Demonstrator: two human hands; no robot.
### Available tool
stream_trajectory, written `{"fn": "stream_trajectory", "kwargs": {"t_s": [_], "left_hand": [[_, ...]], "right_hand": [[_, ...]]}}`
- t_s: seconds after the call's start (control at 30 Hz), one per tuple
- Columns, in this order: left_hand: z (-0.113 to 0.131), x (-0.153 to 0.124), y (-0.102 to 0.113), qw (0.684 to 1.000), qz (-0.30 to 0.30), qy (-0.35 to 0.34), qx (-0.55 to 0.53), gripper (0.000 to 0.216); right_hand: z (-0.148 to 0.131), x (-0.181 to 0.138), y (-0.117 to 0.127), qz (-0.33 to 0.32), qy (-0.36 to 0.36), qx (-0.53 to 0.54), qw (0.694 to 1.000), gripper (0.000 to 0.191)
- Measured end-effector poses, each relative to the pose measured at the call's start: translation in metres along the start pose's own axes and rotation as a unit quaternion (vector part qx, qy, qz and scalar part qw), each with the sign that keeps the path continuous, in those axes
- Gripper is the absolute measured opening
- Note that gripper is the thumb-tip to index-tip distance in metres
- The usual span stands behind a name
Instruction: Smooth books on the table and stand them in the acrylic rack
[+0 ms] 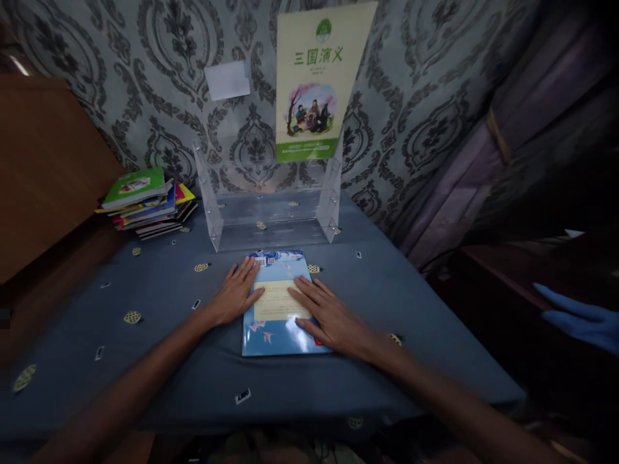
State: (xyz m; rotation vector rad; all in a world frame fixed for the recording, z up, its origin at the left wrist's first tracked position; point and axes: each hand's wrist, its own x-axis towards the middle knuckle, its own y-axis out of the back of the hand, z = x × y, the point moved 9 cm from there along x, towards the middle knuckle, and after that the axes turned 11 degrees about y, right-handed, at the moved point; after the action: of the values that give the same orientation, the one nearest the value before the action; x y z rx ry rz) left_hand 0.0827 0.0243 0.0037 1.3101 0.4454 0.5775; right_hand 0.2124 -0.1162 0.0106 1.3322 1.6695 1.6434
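Under left hand (235, 292) and right hand (327, 314), both spread flat, lies a blue book (276, 303).

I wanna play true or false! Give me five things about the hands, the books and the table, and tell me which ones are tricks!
1. The left hand and the right hand both touch the blue book. True.
2. The blue book stands upright. False: it lies flat on the tablecloth.
3. The stack of books has a green book on top. True.
4. The tablecloth is plain, with no pattern. False: it has little yellowish shapes and small labels printed on it.
5. The cream-and-green book is under the hands. False: it stands upright, farther back than the blue book.
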Motion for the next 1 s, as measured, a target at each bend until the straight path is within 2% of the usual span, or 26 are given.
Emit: {"fn": "stream_trajectory", "kwargs": {"t_s": [0.13,0.33,0.53,0.6,0.7,0.83,0.9,1.0], "left_hand": [[0.011,-0.021,-0.003,1.000,0.021,-0.008,0.001,0.071],[0.031,-0.055,-0.006,1.000,0.007,-0.016,-0.013,0.069],[0.050,-0.096,-0.011,1.000,-0.003,-0.023,-0.018,0.070],[0.056,-0.108,-0.012,0.999,0.008,-0.030,-0.014,0.072],[0.060,-0.119,-0.013,0.999,0.020,-0.039,-0.007,0.075],[0.062,-0.122,-0.011,0.999,0.017,-0.036,-0.013,0.077],[0.063,-0.122,-0.009,0.999,0.013,-0.036,-0.022,0.077],[0.063,-0.123,-0.003,0.998,0.007,-0.037,-0.048,0.074]], "right_hand": [[-0.019,-0.018,0.004,-0.007,0.001,0.035,0.999,0.070],[-0.060,-0.044,0.020,-0.014,0.019,0.059,0.998,0.084],[-0.094,-0.073,0.022,-0.038,0.067,0.094,0.993,0.110],[-0.102,-0.081,0.018,-0.050,0.087,0.099,0.990,0.106],[-0.106,-0.088,0.012,-0.038,0.097,0.076,0.992,0.087],[-0.104,-0.090,0.008,-0.020,0.074,0.072,0.994,0.089],[-0.106,-0.089,0.010,-0.020,0.084,0.080,0.993,0.086],[-0.108,-0.084,0.022,0.006,0.117,0.077,0.990,0.065]]}}
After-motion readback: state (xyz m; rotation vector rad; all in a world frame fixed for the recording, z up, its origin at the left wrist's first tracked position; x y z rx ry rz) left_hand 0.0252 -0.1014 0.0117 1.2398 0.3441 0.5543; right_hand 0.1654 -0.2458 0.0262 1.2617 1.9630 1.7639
